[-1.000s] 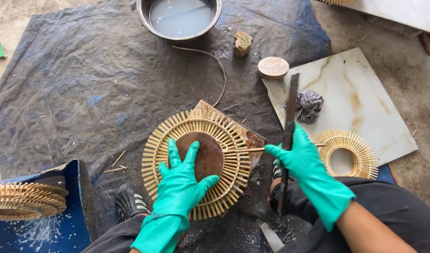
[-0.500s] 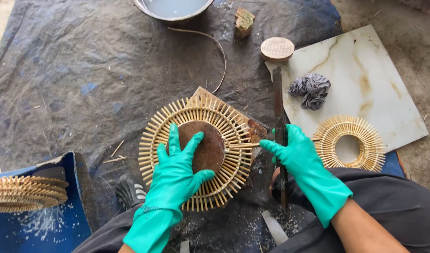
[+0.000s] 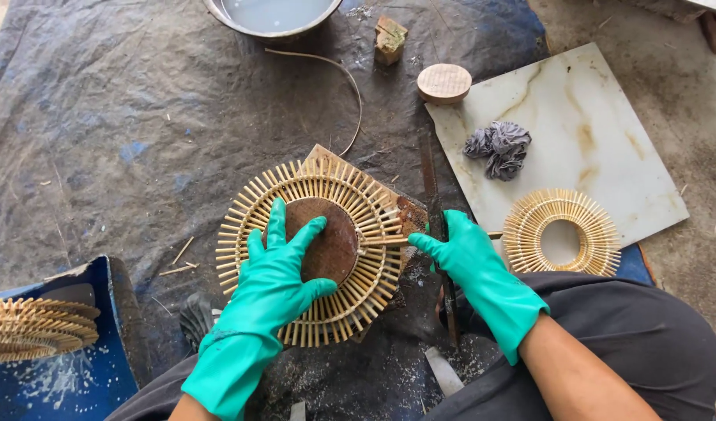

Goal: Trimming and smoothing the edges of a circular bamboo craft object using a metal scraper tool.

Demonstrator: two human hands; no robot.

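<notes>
Left hand (image 3: 284, 273), green glove, lies flat with fingers spread on the brown centre disc (image 3: 332, 243) of the big stick ring (image 3: 311, 249), pinning it on a wooden board (image 3: 408, 212) on the dark tarp (image 3: 124, 132). Nothing gripped, just pressing.

Right hand (image 3: 475, 269), also gloved, is closed around a long dark blade (image 3: 434, 226) that runs 12 to 6 just right of the ring. A single thin stick (image 3: 393, 240) pokes out of the ring at 3 o'clock toward that hand. Whether the fingers pinch it too: can't tell.

Progress, judged from layout: ring looks fully populated with radial sticks all round. The 3 o'clock stick sits proud of the rest, so fitting or trimming there looks unfinished. Sawdust and offcuts at 6 o'clock on the tarp.

Counts:
- Stick rings: one under the hands, one smaller open-centre ring (image 3: 562, 232) at 3 o'clock at the edge of the marble tile (image 3: 607, 148), plus a stack (image 3: 34, 327) at 8 o'clock on a blue tray (image 3: 93, 382); stack count unclear, several.
- Round wooden disc (image 3: 444, 83): one, at 1 o'clock.
- Small wood block (image 3: 390, 39): one, at 12.
- Metal bowl (image 3: 274, 17) with cloudy liquid: one, at 12, partly cropped.
- Crumpled grey rag (image 3: 498, 148): one, on the tile.
- Loose curved cane strip (image 3: 338, 86): one, between bowl and ring.
</notes>
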